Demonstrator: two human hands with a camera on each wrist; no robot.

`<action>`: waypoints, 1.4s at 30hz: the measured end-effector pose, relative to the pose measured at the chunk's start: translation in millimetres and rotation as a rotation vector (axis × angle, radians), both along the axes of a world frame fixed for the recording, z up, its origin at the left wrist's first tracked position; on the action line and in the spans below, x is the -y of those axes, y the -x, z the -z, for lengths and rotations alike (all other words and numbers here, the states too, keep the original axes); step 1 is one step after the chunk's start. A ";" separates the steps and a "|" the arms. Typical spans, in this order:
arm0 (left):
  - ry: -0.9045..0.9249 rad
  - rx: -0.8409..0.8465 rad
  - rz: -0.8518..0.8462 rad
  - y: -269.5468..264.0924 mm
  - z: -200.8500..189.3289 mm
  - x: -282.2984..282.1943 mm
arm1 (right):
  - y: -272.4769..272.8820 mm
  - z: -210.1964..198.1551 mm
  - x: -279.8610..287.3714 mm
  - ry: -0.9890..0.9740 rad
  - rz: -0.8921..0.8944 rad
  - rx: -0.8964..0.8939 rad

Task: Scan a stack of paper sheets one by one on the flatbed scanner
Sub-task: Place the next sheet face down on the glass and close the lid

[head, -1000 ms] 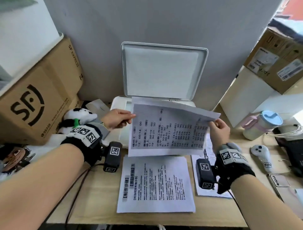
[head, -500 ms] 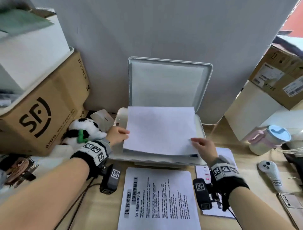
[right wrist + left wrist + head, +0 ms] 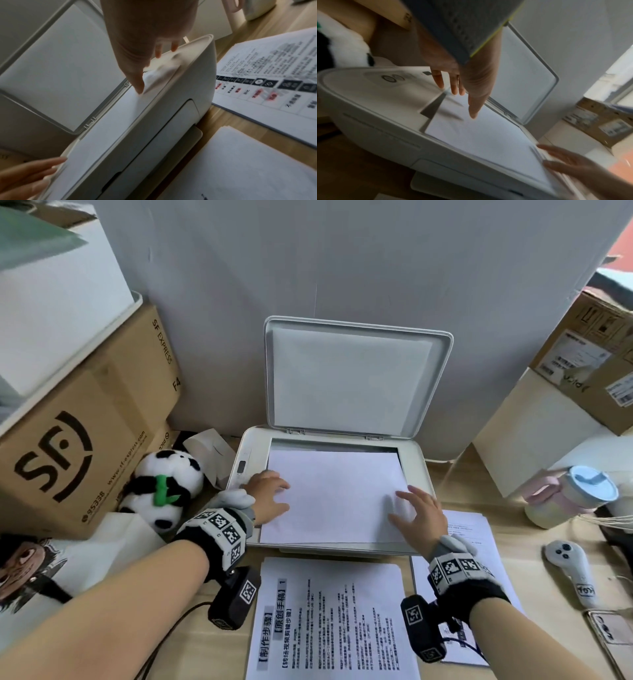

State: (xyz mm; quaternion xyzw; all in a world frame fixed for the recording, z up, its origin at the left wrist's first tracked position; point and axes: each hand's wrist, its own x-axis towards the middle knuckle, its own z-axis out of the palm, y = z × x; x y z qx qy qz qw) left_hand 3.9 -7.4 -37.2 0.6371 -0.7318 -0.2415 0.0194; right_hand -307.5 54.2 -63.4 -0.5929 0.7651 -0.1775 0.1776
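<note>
On the scanner point(image 3: 416, 470) glass, a blank-side-up sheet point(image 3: 335, 494) lay flat, the left hand point(image 3: 269, 494) and right hand point(image 3: 419, 517) resting spread-fingered at its side edges, probably squaring it before lid point(image 3: 352, 378) closure.

Wooden desk point(image 3: 513, 546) carries the scanner point(image 3: 416, 470), 2 paper stacks point(image 3: 329, 618) point(image 3: 472, 529), plush panda point(image 3: 164, 484), cardboard box point(image 3: 78, 436), mug point(image 3: 568, 498), controller point(image 3: 572, 570)
</note>
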 end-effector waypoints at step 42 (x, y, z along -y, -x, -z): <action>-0.116 0.073 0.061 11.7 9.0 34.2 | -16.0 -3.6 22.1 -0.184 -0.061 -0.071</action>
